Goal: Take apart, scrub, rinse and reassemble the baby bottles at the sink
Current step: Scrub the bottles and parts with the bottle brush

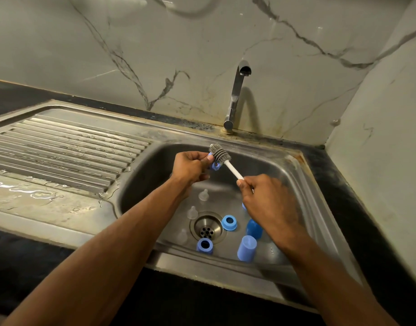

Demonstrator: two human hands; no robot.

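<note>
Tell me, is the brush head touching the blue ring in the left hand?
Touching: head view shows the brush head pressed against the blue ring held by the left hand.

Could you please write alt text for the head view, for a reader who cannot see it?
Over a steel sink, the left hand holds a blue ring while the right hand scrubs it with a grey brush. Clear teats, blue rings and caps lie around the drain; the tap is off.
</note>
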